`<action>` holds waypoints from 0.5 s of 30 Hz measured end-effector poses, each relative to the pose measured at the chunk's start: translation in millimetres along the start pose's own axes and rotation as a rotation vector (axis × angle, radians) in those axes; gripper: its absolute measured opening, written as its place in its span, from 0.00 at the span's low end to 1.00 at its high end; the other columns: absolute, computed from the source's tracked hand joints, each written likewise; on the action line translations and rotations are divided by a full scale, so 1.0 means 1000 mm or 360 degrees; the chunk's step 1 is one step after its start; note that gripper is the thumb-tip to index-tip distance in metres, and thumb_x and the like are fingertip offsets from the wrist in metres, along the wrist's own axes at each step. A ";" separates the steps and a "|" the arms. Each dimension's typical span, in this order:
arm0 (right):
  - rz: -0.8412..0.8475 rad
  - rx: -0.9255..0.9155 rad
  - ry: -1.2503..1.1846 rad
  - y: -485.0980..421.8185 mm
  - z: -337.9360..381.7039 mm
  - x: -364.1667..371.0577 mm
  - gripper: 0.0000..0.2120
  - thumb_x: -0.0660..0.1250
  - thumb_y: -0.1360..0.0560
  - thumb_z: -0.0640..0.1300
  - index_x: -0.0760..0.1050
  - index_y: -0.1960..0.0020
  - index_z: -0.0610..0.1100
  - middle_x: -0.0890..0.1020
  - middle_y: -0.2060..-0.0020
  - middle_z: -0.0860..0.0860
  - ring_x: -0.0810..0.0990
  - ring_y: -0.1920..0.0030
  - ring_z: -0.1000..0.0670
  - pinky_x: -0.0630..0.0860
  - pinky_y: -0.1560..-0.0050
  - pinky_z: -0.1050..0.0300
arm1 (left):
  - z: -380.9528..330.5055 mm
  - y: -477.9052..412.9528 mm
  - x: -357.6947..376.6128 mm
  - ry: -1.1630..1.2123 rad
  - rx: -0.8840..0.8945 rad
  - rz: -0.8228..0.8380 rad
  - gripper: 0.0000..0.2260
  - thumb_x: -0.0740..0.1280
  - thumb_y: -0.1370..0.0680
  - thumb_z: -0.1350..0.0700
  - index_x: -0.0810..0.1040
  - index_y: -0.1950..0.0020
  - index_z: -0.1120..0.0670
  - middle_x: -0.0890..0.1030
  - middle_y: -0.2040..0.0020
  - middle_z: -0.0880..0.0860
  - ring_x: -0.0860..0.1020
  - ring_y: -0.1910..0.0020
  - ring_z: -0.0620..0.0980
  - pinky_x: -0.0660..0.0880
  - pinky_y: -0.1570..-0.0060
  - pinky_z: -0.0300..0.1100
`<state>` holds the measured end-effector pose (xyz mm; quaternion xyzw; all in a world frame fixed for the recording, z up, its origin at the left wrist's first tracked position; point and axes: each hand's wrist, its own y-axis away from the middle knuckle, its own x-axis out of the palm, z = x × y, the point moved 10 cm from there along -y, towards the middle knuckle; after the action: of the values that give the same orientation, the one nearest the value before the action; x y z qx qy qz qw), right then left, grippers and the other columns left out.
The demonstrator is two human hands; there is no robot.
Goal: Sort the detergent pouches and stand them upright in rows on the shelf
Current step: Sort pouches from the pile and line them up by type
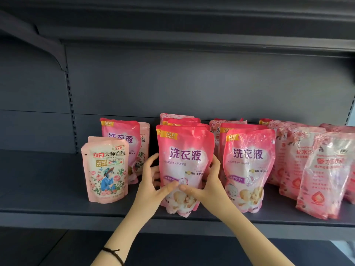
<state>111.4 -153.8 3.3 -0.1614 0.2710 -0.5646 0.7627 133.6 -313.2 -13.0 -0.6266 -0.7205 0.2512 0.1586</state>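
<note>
A bright pink detergent pouch (184,156) with purple lettering stands upright at the front of the dark shelf (48,204), heading a row of like pouches behind it. My left hand (153,187) holds its left side, thumb across the front. From the other side my right hand (206,186) grips it, thumb meeting the left thumb low on the front. Another bright pink pouch (248,169) stands just to the right. A pale pink floral pouch (105,169) stands to the left, with one more bright pink pouch (123,137) behind it.
Several crinkly pale pink pouches (324,175) stand in rows at the right end of the shelf. An upper shelf (192,14) hangs overhead. The dark back panel (192,83) closes the rear. The shelf's left part is bare.
</note>
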 end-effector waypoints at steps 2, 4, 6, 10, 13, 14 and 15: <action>-0.0082 -0.0016 0.0079 0.008 -0.002 -0.005 0.56 0.79 0.39 0.57 0.41 0.27 0.64 0.71 0.38 0.59 0.77 0.43 0.61 0.78 0.50 0.66 | 0.002 0.005 0.000 -0.0118 -0.0001 0.0077 0.46 0.79 0.35 0.45 0.52 0.28 0.32 0.71 0.36 0.37 0.74 0.40 0.35 0.74 0.49 0.29; -0.0144 -0.0036 0.0202 0.017 -0.004 -0.010 0.58 0.79 0.41 0.62 0.38 0.29 0.70 0.69 0.39 0.65 0.77 0.45 0.62 0.76 0.52 0.69 | 0.006 0.010 0.005 -0.0252 0.0003 0.0214 0.48 0.80 0.38 0.43 0.51 0.30 0.26 0.64 0.33 0.30 0.69 0.37 0.30 0.71 0.47 0.26; -0.0115 -0.0053 0.0338 0.023 -0.009 -0.010 0.58 0.79 0.41 0.63 0.39 0.28 0.70 0.68 0.40 0.70 0.76 0.44 0.62 0.77 0.52 0.68 | 0.010 0.015 0.009 -0.0375 -0.0004 0.0334 0.46 0.80 0.37 0.44 0.53 0.31 0.25 0.60 0.33 0.23 0.64 0.34 0.28 0.69 0.42 0.29; 0.0023 -0.0054 0.0553 0.025 -0.017 -0.004 0.56 0.80 0.38 0.55 0.40 0.29 0.74 0.62 0.30 0.70 0.67 0.33 0.67 0.74 0.44 0.70 | 0.010 0.015 0.010 -0.0426 0.0031 0.0305 0.45 0.80 0.35 0.48 0.55 0.30 0.26 0.60 0.33 0.22 0.62 0.32 0.27 0.67 0.43 0.26; 0.0046 -0.0073 0.0585 0.022 -0.013 -0.004 0.53 0.78 0.36 0.56 0.41 0.31 0.76 0.54 0.33 0.80 0.58 0.34 0.77 0.66 0.50 0.83 | 0.008 0.017 0.011 -0.0444 0.0073 0.0237 0.44 0.79 0.36 0.45 0.55 0.30 0.27 0.60 0.35 0.22 0.62 0.33 0.27 0.68 0.46 0.22; 0.0058 -0.0083 0.0629 0.023 -0.010 -0.004 0.52 0.77 0.36 0.58 0.41 0.31 0.76 0.54 0.34 0.81 0.59 0.36 0.78 0.66 0.52 0.82 | 0.007 0.018 0.010 -0.0465 0.0084 0.0225 0.44 0.78 0.36 0.44 0.55 0.30 0.27 0.60 0.35 0.23 0.63 0.33 0.28 0.70 0.45 0.24; 0.0063 -0.0110 0.0705 0.024 -0.005 -0.006 0.51 0.76 0.37 0.61 0.41 0.31 0.75 0.54 0.36 0.81 0.63 0.39 0.76 0.70 0.53 0.80 | 0.007 0.018 0.008 -0.0489 0.0084 0.0215 0.45 0.79 0.37 0.42 0.54 0.30 0.26 0.61 0.35 0.25 0.65 0.34 0.31 0.72 0.45 0.28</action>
<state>125.7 -140.8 -12.7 -0.0542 0.4541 -0.5615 0.6896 143.3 -304.9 -29.8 -0.6234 -0.6857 0.3729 0.0457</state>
